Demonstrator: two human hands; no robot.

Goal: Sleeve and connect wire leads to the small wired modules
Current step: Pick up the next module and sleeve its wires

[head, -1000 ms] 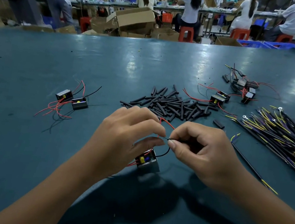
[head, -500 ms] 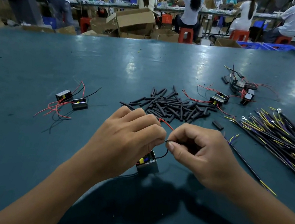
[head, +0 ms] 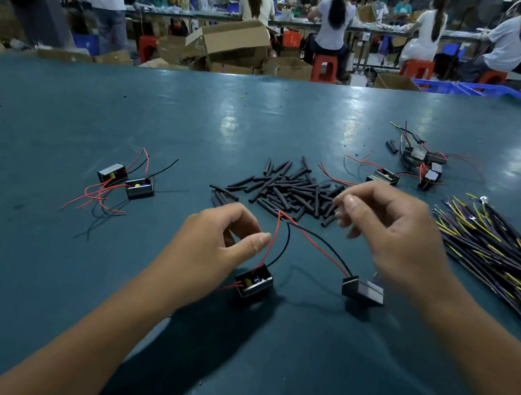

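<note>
From the head camera, a teal table (head: 32,261) fills the view, with both bare forearms reaching in from the bottom edge. The left hand (head: 216,241) sits low over the table with its fingers curled and the thumb (head: 254,241) stretched toward a red wire (head: 271,241); whether the thumb and fingers actually pinch that wire cannot be told, since the fingertips are tucked under. Just below this hand lies a small black module (head: 254,281) with a yellow part showing inside, and its red wire and a black wire (head: 281,246) rise to a joint (head: 283,217) just in front of the sleeve pile. From that joint another red and black pair runs down to the right to a second module (head: 362,290), which rests on the table below the right hand. The right hand (head: 395,235) is raised above the table, fingers loosely spread and blurred, holding nothing that shows. Beyond the hands lies a loose pile of short black sleeves (head: 288,190). To the right is a bundle of dark leads with yellow ends (head: 500,250). To the left, well apart, two more modules (head: 126,180) sit touching each other with red and black wires trailing. At the far right, several other modules (head: 421,163) lie in a tangle. Behind the table, people sit at a long bench among cardboard boxes (head: 234,43).
</note>
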